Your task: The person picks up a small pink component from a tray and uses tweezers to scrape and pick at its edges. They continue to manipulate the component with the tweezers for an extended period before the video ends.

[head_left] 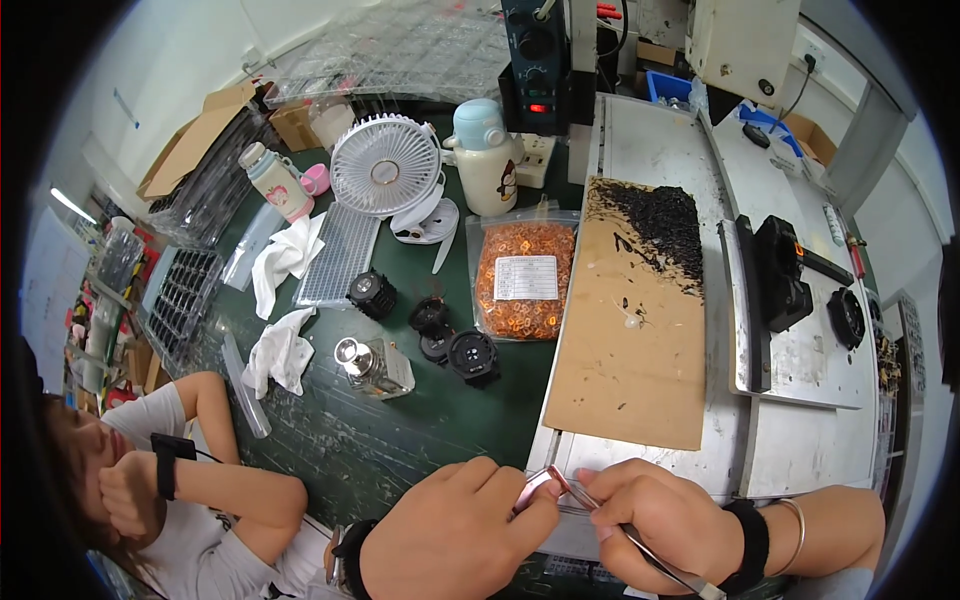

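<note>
At the lower edge of the view, the left hand (455,535) is pinching a small pink-and-metal part (537,487) between thumb and forefinger, keeping it raised just over the near rim of the metal work plate (730,450). The right hand (665,520) is closing around a pair of tweezers (640,540), whose tips are meeting the part, so both hands are bracing close together for fine control. A dark wristband is sitting on each wrist.

Beyond the hands, a brown cardboard sheet (625,370) is lying on the plate, carrying a heap of tiny black pieces (660,225) at its far end, within reach yet clear of the working spot. On the green mat to the left, round black components (455,340) and a bag of orange parts (523,280) are waiting beside the sheet. Farther back, a white desk fan (386,168) is facing the seat, next to a pale bottle (487,155). At lower left, another person's arm (200,480) is resting on the mat.
</note>
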A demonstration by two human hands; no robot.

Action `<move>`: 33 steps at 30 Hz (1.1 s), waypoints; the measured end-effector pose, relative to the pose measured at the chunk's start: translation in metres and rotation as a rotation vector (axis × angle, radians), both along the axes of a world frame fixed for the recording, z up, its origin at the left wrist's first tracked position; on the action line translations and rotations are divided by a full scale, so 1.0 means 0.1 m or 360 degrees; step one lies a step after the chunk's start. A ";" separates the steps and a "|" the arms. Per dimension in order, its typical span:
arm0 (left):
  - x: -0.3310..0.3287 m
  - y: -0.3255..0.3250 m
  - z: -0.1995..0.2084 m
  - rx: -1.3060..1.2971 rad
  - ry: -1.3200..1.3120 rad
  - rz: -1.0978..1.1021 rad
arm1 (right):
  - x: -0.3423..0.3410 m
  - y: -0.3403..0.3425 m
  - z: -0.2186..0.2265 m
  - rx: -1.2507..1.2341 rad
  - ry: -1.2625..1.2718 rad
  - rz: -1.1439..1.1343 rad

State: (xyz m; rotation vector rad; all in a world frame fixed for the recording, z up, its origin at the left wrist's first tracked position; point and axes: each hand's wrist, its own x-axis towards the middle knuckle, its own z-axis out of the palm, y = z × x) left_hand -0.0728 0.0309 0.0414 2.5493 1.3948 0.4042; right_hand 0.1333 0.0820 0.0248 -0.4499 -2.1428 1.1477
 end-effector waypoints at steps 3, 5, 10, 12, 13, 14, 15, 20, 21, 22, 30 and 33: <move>-0.01 0.02 0.01 -0.0017 0.0019 -0.0015 | -0.01 -0.02 -0.03 -0.0023 0.0029 -0.0085; -0.02 0.03 0.03 -0.0026 0.0043 -0.0010 | 0.01 -0.02 -0.02 -0.0032 -0.0119 -0.0096; 0.02 0.03 0.08 -0.0077 -0.0131 -0.0180 | 0.00 0.04 0.04 -0.0101 -0.0313 -0.0133; 0.03 0.02 0.18 -0.0021 -0.0200 -0.0174 | -0.01 0.00 0.05 -0.0303 -0.0217 -0.0183; 0.04 0.02 0.15 -0.0013 -0.0199 -0.0176 | -0.01 -0.01 0.06 -0.0506 -0.0121 -0.0231; 0.04 0.00 0.08 -0.0036 -0.0179 -0.0124 | 0.01 0.00 0.07 -0.0496 -0.0120 -0.0233; 0.04 -0.01 0.04 -0.0057 -0.0159 -0.0073 | 0.03 0.02 0.08 -0.0370 -0.0092 -0.0216; 0.03 0.01 0.10 0.0215 -0.0375 0.0131 | 0.01 0.03 0.13 0.0184 0.0093 -0.0320; 0.03 0.00 0.11 0.0277 -0.0425 0.0217 | 0.02 0.01 0.12 0.0202 0.0101 -0.0331; 0.04 -0.01 0.10 0.0293 -0.0420 0.0203 | 0.02 0.00 0.09 0.0105 0.0107 -0.0355; 0.14 -0.04 0.08 0.0615 -0.0722 -0.0008 | 0.06 0.03 0.15 0.0027 0.0077 -0.0259; 0.16 -0.03 0.09 0.0732 -0.0870 -0.0095 | 0.08 0.03 0.24 -0.0102 -0.0024 -0.0202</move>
